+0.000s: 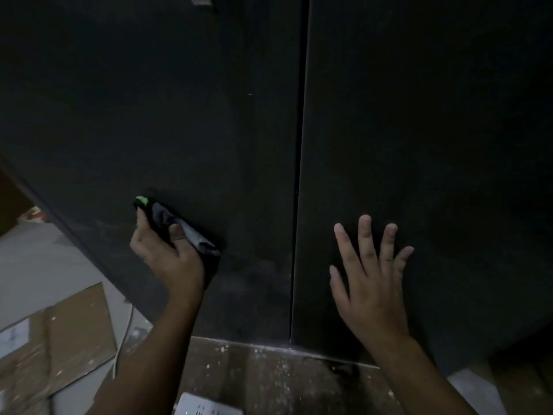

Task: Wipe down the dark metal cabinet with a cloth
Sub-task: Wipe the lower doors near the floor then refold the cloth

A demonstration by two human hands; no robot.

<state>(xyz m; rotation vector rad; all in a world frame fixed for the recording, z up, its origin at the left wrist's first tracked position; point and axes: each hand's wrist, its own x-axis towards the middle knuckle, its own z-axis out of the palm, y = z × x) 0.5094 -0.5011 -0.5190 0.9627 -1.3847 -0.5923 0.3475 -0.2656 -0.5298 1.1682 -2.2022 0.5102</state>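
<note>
The dark metal cabinet (209,100) fills most of the view, with a vertical seam between its two doors. My left hand (167,256) grips a dark cloth (191,235) with a small green patch and presses it against the lower part of the left door. My right hand (368,274) lies flat on the lower right door, fingers spread, holding nothing. Dusty smears show on the left door below the cloth.
Flattened cardboard (59,333) lies on the floor at the lower left, with a thin white cable beside it. The brown floor (263,378) in front of the cabinet is speckled with pale debris. A white paper (206,407) lies at the bottom edge.
</note>
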